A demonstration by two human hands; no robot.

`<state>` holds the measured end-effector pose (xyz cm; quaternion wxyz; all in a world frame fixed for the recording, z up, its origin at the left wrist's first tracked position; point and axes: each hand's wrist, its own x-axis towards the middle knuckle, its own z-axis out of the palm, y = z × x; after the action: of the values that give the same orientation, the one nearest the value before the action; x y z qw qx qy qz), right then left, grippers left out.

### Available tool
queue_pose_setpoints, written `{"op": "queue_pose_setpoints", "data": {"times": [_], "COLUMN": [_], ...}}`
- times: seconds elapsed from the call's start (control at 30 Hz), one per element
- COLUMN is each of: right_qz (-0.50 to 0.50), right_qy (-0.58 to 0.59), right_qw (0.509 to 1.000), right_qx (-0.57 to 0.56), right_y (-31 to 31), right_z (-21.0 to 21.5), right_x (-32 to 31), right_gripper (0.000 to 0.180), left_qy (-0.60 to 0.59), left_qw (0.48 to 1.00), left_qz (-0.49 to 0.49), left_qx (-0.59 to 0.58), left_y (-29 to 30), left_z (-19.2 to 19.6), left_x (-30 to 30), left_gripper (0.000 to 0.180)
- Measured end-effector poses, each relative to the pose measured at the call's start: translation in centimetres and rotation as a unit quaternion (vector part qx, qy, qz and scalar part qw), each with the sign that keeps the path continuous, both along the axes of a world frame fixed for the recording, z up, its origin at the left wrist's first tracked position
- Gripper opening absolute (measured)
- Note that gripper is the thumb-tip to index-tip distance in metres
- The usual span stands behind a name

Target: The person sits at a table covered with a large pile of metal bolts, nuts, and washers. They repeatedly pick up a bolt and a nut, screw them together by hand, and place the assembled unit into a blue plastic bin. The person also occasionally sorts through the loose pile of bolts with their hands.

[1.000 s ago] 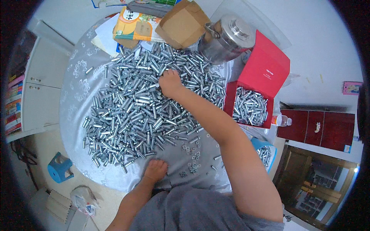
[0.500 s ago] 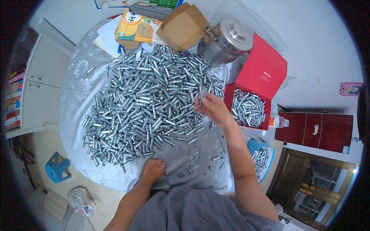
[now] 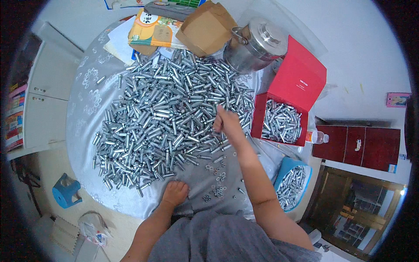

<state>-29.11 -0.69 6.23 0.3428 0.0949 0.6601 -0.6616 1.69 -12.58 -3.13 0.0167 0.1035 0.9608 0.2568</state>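
Observation:
A large heap of silver metal bolts [image 3: 166, 109] covers a round table with a pale patterned cloth [image 3: 87, 87]. My right hand [image 3: 224, 122] is at the heap's right side, fingers closed around a few bolts held upright. My left hand [image 3: 174, 193] rests curled on the cloth near the front edge, beside a small scatter of nuts and washers [image 3: 216, 179]. An open red box [image 3: 283, 118] to the right holds more bolts.
A steel pot with lid [image 3: 257, 43], a brown cardboard box [image 3: 205, 28] and an orange booklet [image 3: 150, 30] stand at the far side. A blue tub of bolts [image 3: 294, 183] sits at lower right. A small blue stool [image 3: 66, 190] stands on the floor at left.
My right hand drew back from the heap's far middle, swung right toward the red box, then came back a little left with bolts in it. My left hand stayed put.

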Motion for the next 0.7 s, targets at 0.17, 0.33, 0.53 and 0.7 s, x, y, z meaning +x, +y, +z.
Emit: {"op": "queue_pose_setpoints", "data": {"times": [0.17, 0.33, 0.53, 0.7], "right_qz": [0.142, 0.247, 0.177, 0.264], "right_qy": [0.405, 0.383, 0.291, 0.346], "right_qw": [0.798, 0.731, 0.774, 0.764], "right_qx": [0.424, 0.509, 0.535, 0.476], "right_y": [-0.9, -1.1, -3.7, -8.0], "right_z": [-1.2, -1.2, -3.0, -2.9], "right_x": [-6.9, -10.2, -8.6, -4.8], "right_gripper": [0.028, 0.035, 0.043, 0.043], "left_qy": [-0.016, -0.006, -0.021, -0.004], "left_qw": [1.0, 1.0, 1.0, 1.0], "left_qz": [-0.002, -0.007, -0.013, -0.003], "left_qx": [0.003, -0.003, 0.008, -0.001], "left_y": [0.0, 0.2, 0.1, 0.0], "left_z": [0.0, 0.0, -0.6, -0.2], "left_x": [0.0, -0.1, 0.3, 0.3], "left_gripper": [0.012, 0.016, 0.016, 0.013]}}
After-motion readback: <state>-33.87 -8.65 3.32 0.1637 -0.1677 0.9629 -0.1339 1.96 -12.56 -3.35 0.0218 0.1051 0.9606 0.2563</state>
